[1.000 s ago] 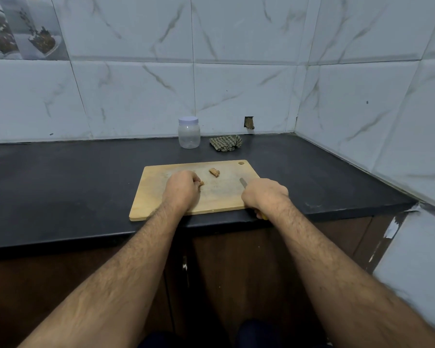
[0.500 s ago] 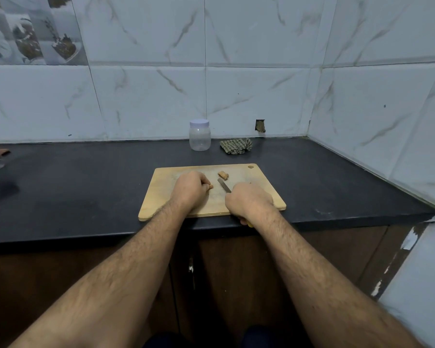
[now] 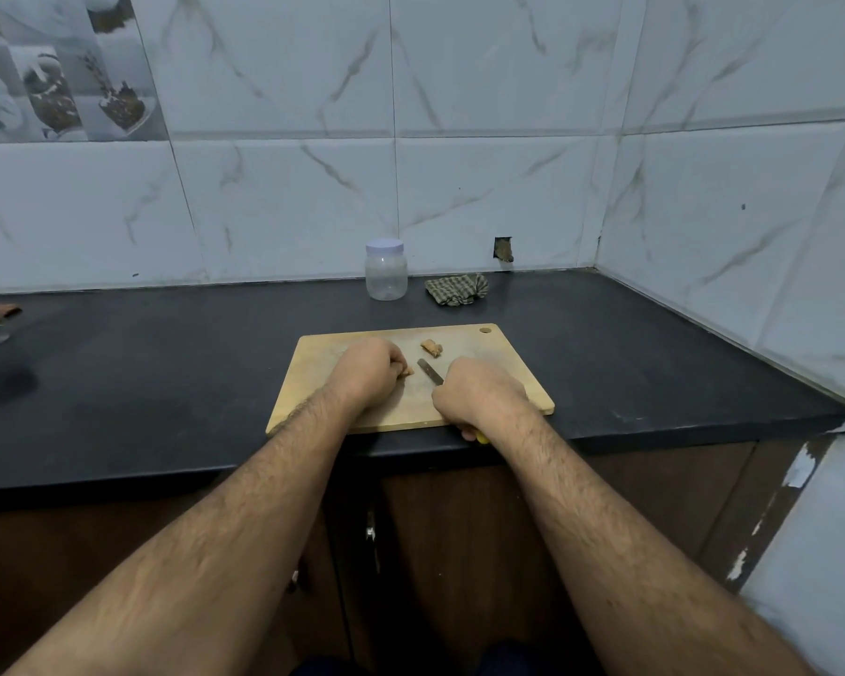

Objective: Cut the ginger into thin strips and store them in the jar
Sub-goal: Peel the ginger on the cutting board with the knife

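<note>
Left hand [image 3: 369, 375] pinching ginger [image 3: 407, 370], right hand [image 3: 479, 395] gripping knife [image 3: 430, 371]

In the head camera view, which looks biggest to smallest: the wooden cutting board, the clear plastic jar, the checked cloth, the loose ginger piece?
1. Pale wooden cutting board
2. Clear plastic jar with white lid and crumpled checked cloth: alike, unranked
3. Small brown loose ginger piece

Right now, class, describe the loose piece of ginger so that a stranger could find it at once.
Start at the wooden cutting board on the dark counter. Near its far edge, past the knife tip, lies the loose ginger piece. Unlike the ginger held by the left hand, nothing touches it.
</note>
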A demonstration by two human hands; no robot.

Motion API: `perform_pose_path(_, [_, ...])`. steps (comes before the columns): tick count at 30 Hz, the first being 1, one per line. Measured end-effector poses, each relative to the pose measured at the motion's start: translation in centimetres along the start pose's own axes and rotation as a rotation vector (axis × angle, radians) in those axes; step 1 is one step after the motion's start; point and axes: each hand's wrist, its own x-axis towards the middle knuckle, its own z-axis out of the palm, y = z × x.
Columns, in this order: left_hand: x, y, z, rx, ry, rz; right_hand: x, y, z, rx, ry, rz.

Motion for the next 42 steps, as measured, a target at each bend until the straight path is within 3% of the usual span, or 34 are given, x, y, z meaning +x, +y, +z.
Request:
perform_pose_path(15, [0.9,1.0,-1.7,0.031,-0.137,-0.089,0.1,-0.5,0.4,0.050,-0.058,-0.014])
perform_pose_path(24, [1.3,0.9,-1.9,-0.351,-0.184,-0.310,0.6,-0.7,0.4,0.047,-0.042,-0.048])
perform_pose_path(42, [1.3,1.4,-2.2,-0.613,-0.251,-0.538,-0.2,-1.1,0.4,0.024,0.036,-0.045])
